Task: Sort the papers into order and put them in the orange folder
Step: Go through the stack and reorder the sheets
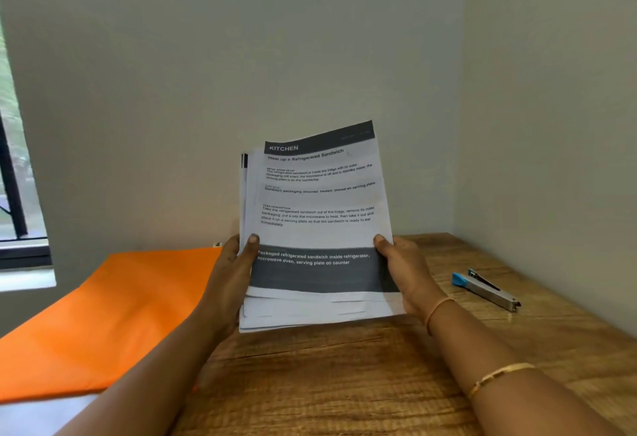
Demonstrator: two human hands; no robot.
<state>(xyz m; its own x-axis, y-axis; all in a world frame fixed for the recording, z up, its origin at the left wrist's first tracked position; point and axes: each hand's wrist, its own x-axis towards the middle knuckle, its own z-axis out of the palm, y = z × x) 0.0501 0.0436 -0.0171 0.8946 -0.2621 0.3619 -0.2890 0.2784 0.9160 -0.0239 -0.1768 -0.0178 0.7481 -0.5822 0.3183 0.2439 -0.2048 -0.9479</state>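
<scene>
A stack of printed papers (317, 215) is held upright above the wooden table (344, 377), its top sheet headed "KITCHEN". My left hand (231, 273) grips the stack's lower left edge, thumb on the front. My right hand (406, 273) grips the lower right edge, thumb on the front too. The sheets are unevenly aligned, with edges showing at the left and bottom. The orange folder (113, 311) lies closed and flat on the table to the left of the papers.
A blue and silver stapler (486, 289) lies on the table at the right. Walls close in behind and at the right. A window (17, 177) is at the far left.
</scene>
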